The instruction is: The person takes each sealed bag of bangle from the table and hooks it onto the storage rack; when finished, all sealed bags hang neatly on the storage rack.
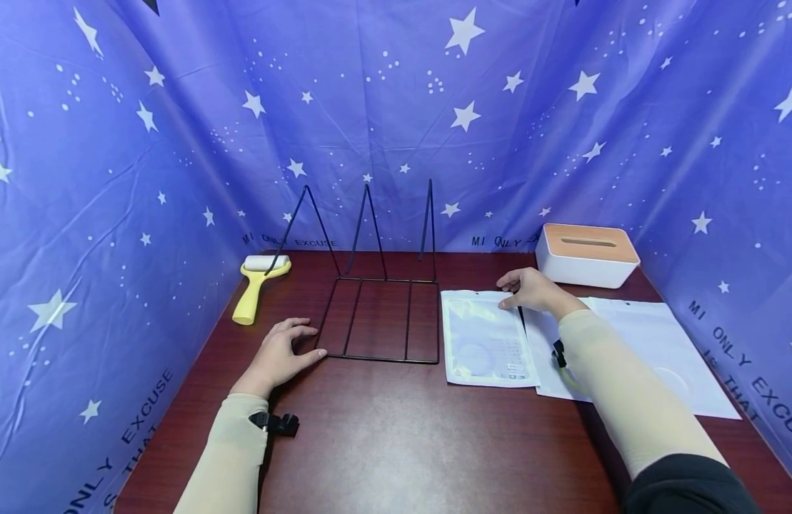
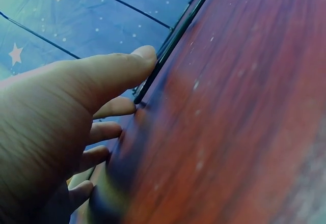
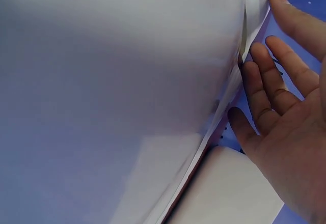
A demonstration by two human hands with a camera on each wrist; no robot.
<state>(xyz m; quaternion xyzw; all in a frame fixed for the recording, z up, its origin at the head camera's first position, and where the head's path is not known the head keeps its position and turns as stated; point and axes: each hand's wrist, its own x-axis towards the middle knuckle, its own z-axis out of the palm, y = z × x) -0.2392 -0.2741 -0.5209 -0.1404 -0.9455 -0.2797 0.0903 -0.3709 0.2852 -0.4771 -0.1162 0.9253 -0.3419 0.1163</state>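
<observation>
A black wire rack (image 1: 376, 359) with three pointed uprights stands on the table, its flat base toward me. My left hand (image 1: 280, 357) is at its front left corner. In the left wrist view the thumb (image 2: 145, 56) lies against the rod (image 2: 178, 43), and the other fingers are spread past the corner. To the right lies a white zip pouch with a clear front (image 1: 488, 343), overlapping more white pouches (image 1: 653, 350). My right hand (image 1: 533, 291) is at the clear pouch's top right corner. In the right wrist view its fingers are loosely spread along the pouch edge (image 3: 224, 102).
A yellow-handled roller (image 1: 248, 300) with a white drum lies left of the rack. At the back right stands a white tissue box (image 1: 582, 268) with a wooden lid, close behind the pouches. Blue star-printed curtains (image 1: 370, 107) enclose the table (image 1: 402, 435) on three sides.
</observation>
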